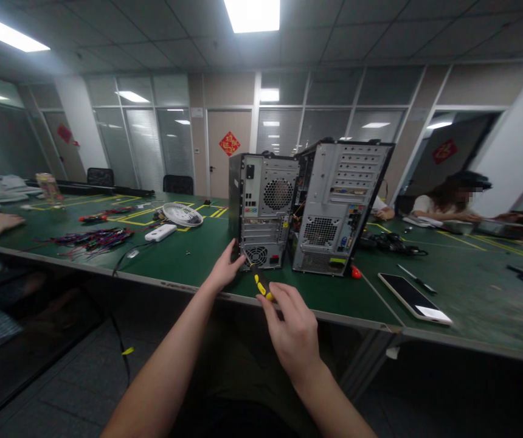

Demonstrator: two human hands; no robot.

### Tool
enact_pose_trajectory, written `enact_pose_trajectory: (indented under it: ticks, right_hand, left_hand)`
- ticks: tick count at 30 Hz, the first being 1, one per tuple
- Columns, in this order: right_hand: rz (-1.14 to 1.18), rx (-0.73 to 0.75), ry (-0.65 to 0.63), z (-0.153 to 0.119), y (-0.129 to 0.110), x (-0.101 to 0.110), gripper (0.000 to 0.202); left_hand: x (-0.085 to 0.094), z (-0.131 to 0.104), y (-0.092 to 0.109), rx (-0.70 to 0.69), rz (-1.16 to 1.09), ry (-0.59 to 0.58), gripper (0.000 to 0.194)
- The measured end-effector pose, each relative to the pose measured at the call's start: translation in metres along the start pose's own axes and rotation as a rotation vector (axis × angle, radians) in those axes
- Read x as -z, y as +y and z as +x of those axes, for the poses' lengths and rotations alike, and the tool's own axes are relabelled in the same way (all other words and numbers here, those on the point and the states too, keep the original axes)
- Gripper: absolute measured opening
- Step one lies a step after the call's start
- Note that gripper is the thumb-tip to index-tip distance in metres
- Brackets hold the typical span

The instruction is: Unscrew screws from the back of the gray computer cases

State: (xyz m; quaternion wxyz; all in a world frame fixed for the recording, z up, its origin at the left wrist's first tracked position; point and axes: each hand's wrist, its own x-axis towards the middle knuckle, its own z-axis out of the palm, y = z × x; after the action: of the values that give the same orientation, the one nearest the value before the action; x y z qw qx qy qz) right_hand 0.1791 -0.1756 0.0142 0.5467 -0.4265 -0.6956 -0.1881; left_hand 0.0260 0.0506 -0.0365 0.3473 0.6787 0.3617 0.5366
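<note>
My right hand (295,331) is closed around the rear of a black-and-yellow screwdriver (260,281). The screwdriver points up and away, its tip at the lower left of a computer case's back panel; whether it sits in a screw I cannot make out. That smaller computer case (261,228) stands upright near the table edge, its back towards me. My left hand (225,267) grips its lower left corner, thumb near the panel, with the other fingers partly hidden along the side. Just right of it stands a taller computer case (325,207), also back panel forward.
On the green table (188,252) lie bundled wires (95,239), a white power strip (160,232) and a white basket (182,214). Rightward are black cables (391,243), a phone (410,295) and a thin metal tool (416,278). People sit at both sides.
</note>
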Motion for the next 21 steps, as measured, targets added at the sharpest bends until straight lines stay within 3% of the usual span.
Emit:
enact_pose_trajectory:
  ticks: [6, 13, 21]
  right_hand:
    - [-0.001, 0.049, -0.024, 0.0004, 0.0011, 0.0007, 0.034]
    - [-0.006, -0.034, -0.013, -0.0024, 0.0009, -0.0001, 0.014]
    - [-0.022, -0.016, 0.009, -0.0014, 0.0019, -0.0001, 0.018]
  left_hand:
    - [0.0004, -0.0004, 0.0009, -0.001, -0.014, 0.001, 0.083]
    - [-0.0003, 0.0002, -0.0016, 0.004, -0.011, 0.009, 0.082]
    - [0.0004, -0.0013, 0.0017, -0.001, -0.017, -0.001, 0.081]
